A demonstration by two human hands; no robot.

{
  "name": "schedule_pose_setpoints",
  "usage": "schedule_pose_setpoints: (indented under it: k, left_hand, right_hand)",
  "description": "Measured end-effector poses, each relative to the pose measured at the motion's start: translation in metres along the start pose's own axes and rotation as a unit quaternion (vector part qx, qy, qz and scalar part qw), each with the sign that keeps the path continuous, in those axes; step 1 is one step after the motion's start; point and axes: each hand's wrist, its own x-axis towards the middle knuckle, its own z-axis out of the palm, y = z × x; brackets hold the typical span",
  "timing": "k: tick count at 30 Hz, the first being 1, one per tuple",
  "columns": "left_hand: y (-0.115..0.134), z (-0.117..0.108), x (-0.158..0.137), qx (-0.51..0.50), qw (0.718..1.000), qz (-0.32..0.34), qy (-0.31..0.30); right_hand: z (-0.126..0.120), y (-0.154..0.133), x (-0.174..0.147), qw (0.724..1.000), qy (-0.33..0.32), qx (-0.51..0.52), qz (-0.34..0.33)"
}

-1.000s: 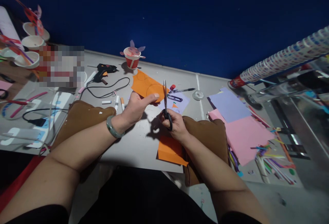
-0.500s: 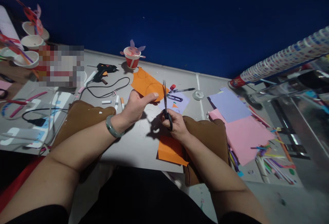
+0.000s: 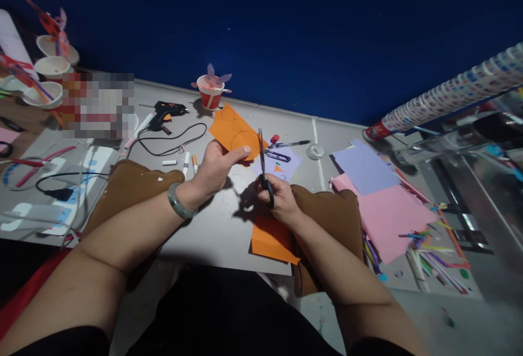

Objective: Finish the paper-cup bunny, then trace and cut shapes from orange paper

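Observation:
My left hand (image 3: 218,166) pinches a piece of orange paper (image 3: 233,127) by its lower edge, thumb on top. Circles are drawn on this paper. Black-handled scissors (image 3: 265,176) are in my right hand (image 3: 280,198), blades pointing up and away from me, at the right edge of the paper. The blades look close together; whether they bite into the paper I cannot tell. Another piece of orange paper (image 3: 272,240) lies on the table below my right hand. Beyond the scissors, a utility knife (image 3: 278,155) and a black pen (image 3: 292,143) lie over purple paper (image 3: 292,166).
A red paper cup (image 3: 211,97) with pink cut-outs stands behind the orange paper. On the left are a glue gun (image 3: 165,112) with its cord, markers and a power strip (image 3: 87,176). To the right lie a tape roll (image 3: 314,151), pink paper (image 3: 392,214) and a long cup stack (image 3: 449,88).
The orange paper has tilted slightly, its far edge shifting a little up. My left thumb has moved very slightly; the scissors stay almost where they were.

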Motion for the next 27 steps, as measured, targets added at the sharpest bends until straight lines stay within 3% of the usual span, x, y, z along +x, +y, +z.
schedule_pose_setpoints:
  k: [9,14,27]
  left_hand:
    - [-0.006,-0.004,0.001,0.036,0.999,0.038,-0.002]
    - [-0.004,-0.001,0.0,0.048,0.998,0.033,0.0]
    - [0.006,0.0,-0.001,0.087,0.996,0.019,-0.03]
  right_hand:
    - [0.002,-0.003,0.0,0.999,-0.027,0.025,0.012]
    - [-0.001,-0.002,0.0,0.999,-0.028,0.002,-0.019]
    - [-0.003,0.0,0.001,1.0,-0.021,0.009,-0.005]
